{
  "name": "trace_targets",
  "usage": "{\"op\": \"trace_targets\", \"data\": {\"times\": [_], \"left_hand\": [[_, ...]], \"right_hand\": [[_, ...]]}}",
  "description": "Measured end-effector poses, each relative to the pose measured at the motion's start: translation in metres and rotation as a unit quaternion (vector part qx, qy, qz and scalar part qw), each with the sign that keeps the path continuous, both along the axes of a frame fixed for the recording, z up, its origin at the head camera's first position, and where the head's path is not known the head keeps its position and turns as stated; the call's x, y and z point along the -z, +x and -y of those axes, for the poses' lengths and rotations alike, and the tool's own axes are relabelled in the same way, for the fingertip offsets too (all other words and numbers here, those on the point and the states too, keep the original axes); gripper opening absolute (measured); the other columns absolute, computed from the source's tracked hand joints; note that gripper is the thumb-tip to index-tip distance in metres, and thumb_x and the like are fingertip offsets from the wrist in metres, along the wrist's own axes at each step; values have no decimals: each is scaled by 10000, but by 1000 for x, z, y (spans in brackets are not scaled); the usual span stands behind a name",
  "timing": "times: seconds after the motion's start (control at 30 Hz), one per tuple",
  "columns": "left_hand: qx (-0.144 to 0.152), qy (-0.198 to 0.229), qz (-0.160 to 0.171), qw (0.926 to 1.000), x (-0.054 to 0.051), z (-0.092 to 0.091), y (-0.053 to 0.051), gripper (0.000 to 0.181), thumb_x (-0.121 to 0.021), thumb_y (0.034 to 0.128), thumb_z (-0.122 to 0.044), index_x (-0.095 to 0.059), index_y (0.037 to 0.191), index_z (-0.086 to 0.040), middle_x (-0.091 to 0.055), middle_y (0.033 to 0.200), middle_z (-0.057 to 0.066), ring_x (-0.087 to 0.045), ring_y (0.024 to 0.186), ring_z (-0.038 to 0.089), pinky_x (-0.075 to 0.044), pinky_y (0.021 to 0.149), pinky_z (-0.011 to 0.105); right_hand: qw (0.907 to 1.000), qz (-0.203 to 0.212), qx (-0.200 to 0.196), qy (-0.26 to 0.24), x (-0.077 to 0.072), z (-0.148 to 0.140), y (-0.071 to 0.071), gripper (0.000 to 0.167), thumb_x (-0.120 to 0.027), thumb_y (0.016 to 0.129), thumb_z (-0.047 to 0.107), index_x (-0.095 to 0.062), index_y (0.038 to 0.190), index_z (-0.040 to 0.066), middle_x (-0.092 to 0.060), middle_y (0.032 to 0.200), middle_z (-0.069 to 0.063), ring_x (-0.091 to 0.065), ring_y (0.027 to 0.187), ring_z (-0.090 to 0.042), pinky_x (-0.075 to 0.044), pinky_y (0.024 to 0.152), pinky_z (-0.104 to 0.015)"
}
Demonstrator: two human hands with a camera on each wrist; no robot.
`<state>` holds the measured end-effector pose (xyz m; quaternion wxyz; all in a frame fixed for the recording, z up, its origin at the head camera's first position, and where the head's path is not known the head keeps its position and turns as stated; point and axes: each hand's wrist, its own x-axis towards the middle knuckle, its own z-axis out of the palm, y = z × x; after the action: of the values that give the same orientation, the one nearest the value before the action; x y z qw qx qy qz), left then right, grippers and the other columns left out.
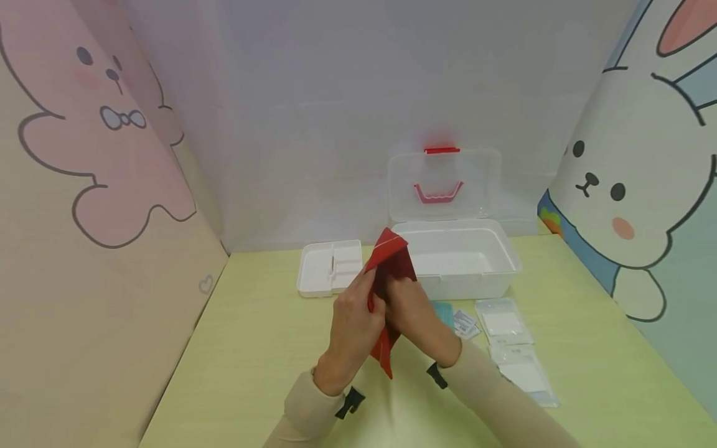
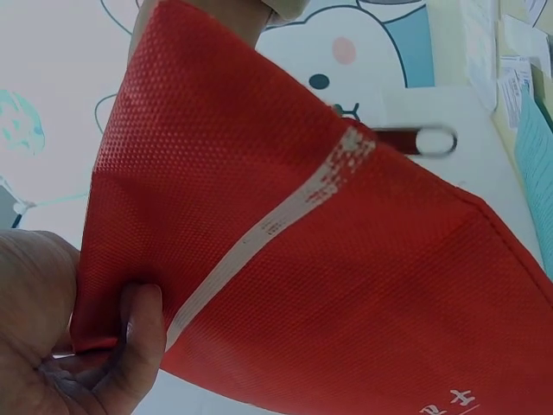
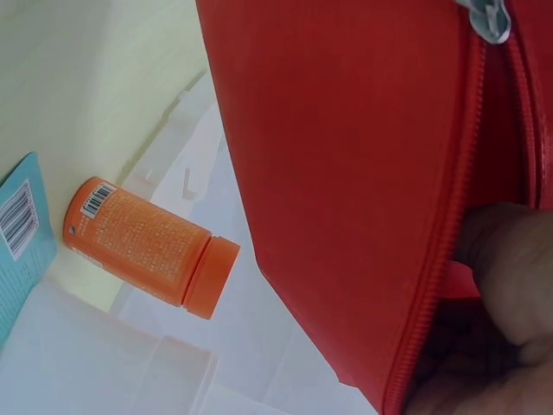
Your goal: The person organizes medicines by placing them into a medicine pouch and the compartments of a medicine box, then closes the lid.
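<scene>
1. Toward the far edge of the counter [image 1: 252, 342], left of centre, lies one white tray [image 1: 317, 274] split into compartments; the counter's near edge is cut off.
2. My left hand [image 1: 354, 314] is clamped on the left side of one red pouch [image 1: 388, 249], thumb against the fabric.
3. I have the pouch up above the middle of the counter, its long axis running near-to-far, one corner toward the far edge and another drooping toward me. A pale stripe [image 2: 259, 233] crosses its outside; white lettering [image 2: 449, 402] is cut off.
4. My right hand [image 1: 417, 311] is close by the left, reaching in past the unzipped zipper [image 3: 454, 216]. My fingertips are hidden inside, so I can't tell whether they grip anything.
5. Behind, by the far edge, stands one white box [image 1: 459, 287], its clear lid [image 1: 476, 186] raised, with one red handle [image 1: 439, 198].
6. Near it lie one teal packet [image 1: 445, 314], partly covered by my arm, and one capped orange bottle [image 3: 143, 242], plain only from my right wrist.
7. Further right are small white packets [image 1: 465, 323], overlapping and hard to count, then two clear packages [image 1: 504, 320] in line toward me.
</scene>
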<state>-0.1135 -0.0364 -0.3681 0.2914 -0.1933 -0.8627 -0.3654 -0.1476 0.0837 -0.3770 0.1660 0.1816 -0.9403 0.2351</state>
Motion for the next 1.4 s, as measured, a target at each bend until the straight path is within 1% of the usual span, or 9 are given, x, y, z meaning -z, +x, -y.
{"op": "trace_targets", "data": {"times": [0.27, 0.47, 0.57, 0.73, 0.83, 1.03, 1.13, 1.27, 1.4], "left_hand": [[-28, -6, 50, 10000, 4, 2, 0, 394, -623, 827, 53, -627, 1214, -27, -685, 1160, 127, -691, 969, 253, -582, 864, 371], [-75, -37, 67, 9999, 4, 4, 0, 406, -632, 822, 63, -625, 1218, -31, -689, 1126, 129, -693, 954, 255, -586, 850, 369], [-104, -66, -35, 9999, 4, 5, 0, 407, -637, 813, 70, -629, 1209, -25, -692, 1093, 132, -693, 929, 256, -591, 821, 367], [-88, -50, -221, 9997, 4, 5, -1, 417, -637, 801, 76, -630, 1208, -12, -691, 1072, 140, -690, 905, 255, -593, 787, 371], [-45, -23, -174, 9998, 4, 5, -2, 427, -629, 807, 78, -626, 1223, -17, -691, 1083, 136, -688, 909, 252, -594, 796, 368], [31, -7, -125, 9999, 5, 6, -2, 441, -616, 813, 80, -619, 1243, -15, -689, 1097, 137, -687, 898, 241, -595, 797, 359], [42, -20, -81, 10000, 4, 8, -2, 456, -621, 812, 85, -612, 1257, -17, -685, 1114, 133, -687, 909, 235, -595, 796, 350], [26, -40, 20, 10000, 2, 11, -3, 461, -631, 824, 78, -603, 1270, -31, -681, 1138, 119, -689, 940, 227, -593, 817, 342], [6, -27, 30, 10000, 1, 17, -3, 469, -639, 826, 84, -599, 1275, -45, -684, 1135, 115, -695, 965, 239, -593, 824, 357]], "right_hand": [[9980, 501, -51, 379, 2, -1, -1, 93, -701, 857, 130, -654, 837, 52, -573, 583, -27, -519, 537, -153, -512, 558, -307], [9976, 564, -222, 347, 0, -3, 0, 120, -680, 856, 125, -626, 765, 68, -529, 549, -6, -486, 509, -138, -469, 518, -294], [9981, 449, -269, 313, -2, -4, 1, 112, -691, 837, 107, -612, 767, 69, -532, 563, -10, -483, 521, -142, -470, 525, -301], [9994, -10, -287, 203, -8, -5, 5, 119, -722, 806, 70, -604, 799, 63, -595, 637, -46, -530, 575, -189, -520, 578, -362], [9990, -254, -311, 179, -13, -5, 8, 128, -724, 804, 43, -598, 827, 58, -619, 694, -69, -561, 621, -214, -547, 616, -383], [9986, -363, -278, 251, -30, -8, 15, 185, -768, 811, 112, -621, 905, 50, -658, 792, -100, -627, 697, -266, -570, 682, -426], [9981, -490, -265, 247, -39, -12, 18, 223, -785, 816, 176, -643, 947, 65, -677, 821, -78, -630, 695, -245, -565, 666, -408], [9956, -852, -324, 221, -48, -20, 20, 284, -777, 835, 231, -677, 1053, 79, -712, 897, -57, -630, 702, -182, -562, 646, -348], [9923, -1164, -415, -13, -56, -30, 21, 313, -771, 840, 222, -682, 1100, 73, -724, 953, -62, -647, 719, -161, -565, 624, -309]]}}
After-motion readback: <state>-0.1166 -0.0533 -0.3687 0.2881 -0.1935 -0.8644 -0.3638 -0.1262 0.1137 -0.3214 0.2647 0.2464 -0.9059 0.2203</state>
